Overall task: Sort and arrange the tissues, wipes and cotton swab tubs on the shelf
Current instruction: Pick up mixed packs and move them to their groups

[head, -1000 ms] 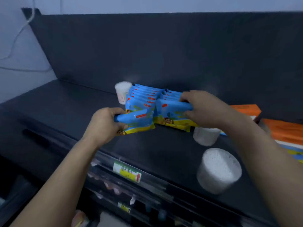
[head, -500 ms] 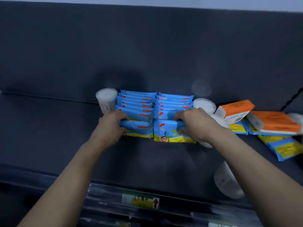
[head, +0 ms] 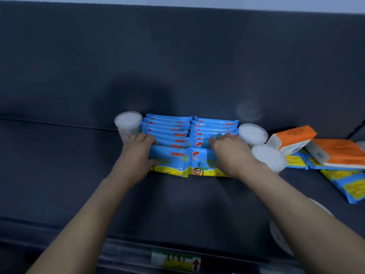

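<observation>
Dim light, dark shelf (head: pixel 59 165), dark back panel (head: pixel 177 56), pale wall strip (head: pixel 197 1) above, price label (head: pixel 175 261) on front rail

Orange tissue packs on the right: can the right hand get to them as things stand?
Probably yes. The right hand rests on the right row of blue wipe packs. Two upright cotton swab tubs stand between it and the orange tissue packs, so it would likely lift over them; nothing covers the packs.

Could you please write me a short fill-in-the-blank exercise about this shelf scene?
1. The blue wipe packs stand in ____ side-by-side rows.
2. The left hand and right hand each grip the ____ pack of a row.
3. The tissue packs lying right of the wipes have ____ tops.

Missing words: two; front; orange
</observation>
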Demonstrator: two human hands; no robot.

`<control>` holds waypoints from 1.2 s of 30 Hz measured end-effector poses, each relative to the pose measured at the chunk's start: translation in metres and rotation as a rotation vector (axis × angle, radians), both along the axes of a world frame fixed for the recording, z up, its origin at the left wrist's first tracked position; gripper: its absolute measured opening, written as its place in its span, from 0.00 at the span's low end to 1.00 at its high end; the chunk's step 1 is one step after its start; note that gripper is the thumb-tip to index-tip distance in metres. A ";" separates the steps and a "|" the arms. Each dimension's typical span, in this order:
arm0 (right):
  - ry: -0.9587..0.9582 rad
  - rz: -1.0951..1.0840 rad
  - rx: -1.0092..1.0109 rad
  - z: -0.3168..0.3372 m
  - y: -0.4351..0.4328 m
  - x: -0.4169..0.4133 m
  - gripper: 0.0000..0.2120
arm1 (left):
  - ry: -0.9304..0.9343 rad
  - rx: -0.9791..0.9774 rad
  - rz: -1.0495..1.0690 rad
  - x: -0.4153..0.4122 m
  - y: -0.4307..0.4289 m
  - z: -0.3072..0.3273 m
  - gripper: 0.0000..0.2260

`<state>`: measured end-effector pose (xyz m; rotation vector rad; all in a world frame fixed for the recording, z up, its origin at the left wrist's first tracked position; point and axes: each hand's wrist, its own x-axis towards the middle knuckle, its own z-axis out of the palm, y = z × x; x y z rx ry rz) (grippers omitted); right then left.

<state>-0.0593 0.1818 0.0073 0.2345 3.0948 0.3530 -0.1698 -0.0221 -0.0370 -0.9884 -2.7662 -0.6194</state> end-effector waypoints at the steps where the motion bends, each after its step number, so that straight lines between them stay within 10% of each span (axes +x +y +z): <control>1: 0.006 -0.019 0.007 -0.001 -0.001 -0.001 0.16 | 0.006 0.004 -0.013 -0.004 0.000 0.000 0.21; 36: 0.202 -0.275 -0.020 0.001 -0.024 0.019 0.16 | 0.132 0.037 -0.067 -0.002 -0.008 0.004 0.31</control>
